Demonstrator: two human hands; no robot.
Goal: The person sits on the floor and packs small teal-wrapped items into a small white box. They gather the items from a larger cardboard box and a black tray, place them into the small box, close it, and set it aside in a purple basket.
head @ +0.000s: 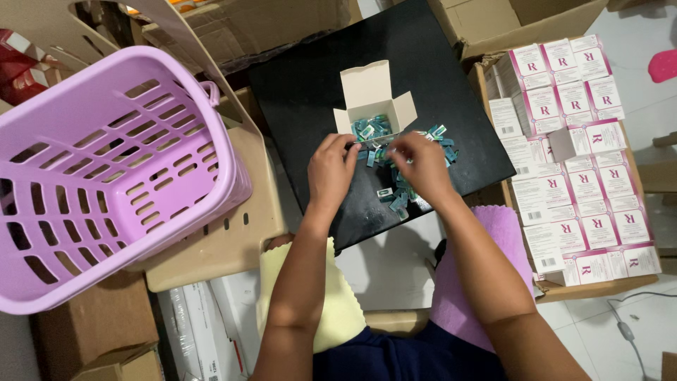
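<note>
Two hands work over a black board (423, 63): our left hand (331, 169) and right hand (423, 166) pinch teal sachets (402, 190) beside the open white box (372, 102). We judge filling underway; next, drop them inside.

open carton (372, 99) on board (317, 77), sachets (402, 176) before it, basket (106, 176) left, stacked boxes (578, 176) right
</note>
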